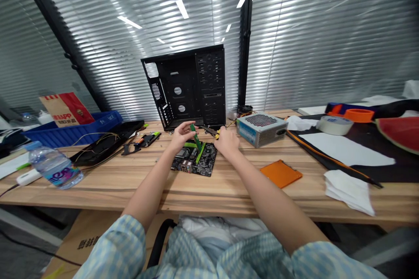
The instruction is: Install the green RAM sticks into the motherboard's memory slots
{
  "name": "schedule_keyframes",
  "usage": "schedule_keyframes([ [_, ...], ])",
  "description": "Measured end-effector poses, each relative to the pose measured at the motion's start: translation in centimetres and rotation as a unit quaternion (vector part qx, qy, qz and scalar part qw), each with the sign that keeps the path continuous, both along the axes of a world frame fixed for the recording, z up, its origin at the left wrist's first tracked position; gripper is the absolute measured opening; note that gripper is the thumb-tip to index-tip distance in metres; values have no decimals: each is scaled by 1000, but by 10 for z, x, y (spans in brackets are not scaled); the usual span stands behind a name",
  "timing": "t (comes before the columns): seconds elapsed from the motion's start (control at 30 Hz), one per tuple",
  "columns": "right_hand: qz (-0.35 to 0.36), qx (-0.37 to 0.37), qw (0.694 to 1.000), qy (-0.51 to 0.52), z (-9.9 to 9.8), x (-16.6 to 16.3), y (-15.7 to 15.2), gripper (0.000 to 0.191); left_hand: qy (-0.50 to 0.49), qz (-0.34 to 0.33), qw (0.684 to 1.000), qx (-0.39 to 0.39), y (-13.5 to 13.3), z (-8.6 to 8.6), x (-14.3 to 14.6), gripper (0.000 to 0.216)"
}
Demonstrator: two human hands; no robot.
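From across the desk, the left hand (181, 136) pinches a green RAM stick (196, 138) upright above the motherboard (207, 161), while the right hand (226, 143) clenches yellow-handled pliers (209, 131).

gap between motherboard (209, 161) and power supply (262, 130), computer case (209, 78) behind

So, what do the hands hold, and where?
The left hand holds a green memory stick by its top end; the right hand holds yellow-handled pliers by the handles.
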State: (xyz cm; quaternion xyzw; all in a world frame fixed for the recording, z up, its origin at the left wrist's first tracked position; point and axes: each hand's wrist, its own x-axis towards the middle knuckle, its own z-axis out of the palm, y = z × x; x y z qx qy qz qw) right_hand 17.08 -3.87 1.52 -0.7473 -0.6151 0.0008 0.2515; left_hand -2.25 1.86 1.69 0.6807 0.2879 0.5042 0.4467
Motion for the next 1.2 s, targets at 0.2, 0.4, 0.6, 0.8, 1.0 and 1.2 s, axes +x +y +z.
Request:
schedule_keyframes([
  [0.2, 0, 56, 998, 10, 0, -1, 1, 32, -2, -13, 1000, -7, -5, 2, 4, 61],
  [0.4, 8, 98, 995, 19, 2, -2, 0, 29, -12, -20, 1000, -2, -4, 0, 9, 54],
  [0.6, 16, 141, 990, 11, 2, -3, -2, 24, -29, -29, 999, 1, -6, -2, 17, 52],
  [0.8, -15, 146, 989, -2, 4, -1, -4, 22, -13, -6, 1000, -8, -10, -2, 22, 49],
  [1.0, -15, 156, 986, -56, 5, -2, -8, 20, -14, 7, 1000, -7, -8, -4, 22, 52],
  [1.2, -23, 154, 986, -56, 6, 0, -7, 21, -9, -5, 1000, -10, -8, -4, 21, 50],
])
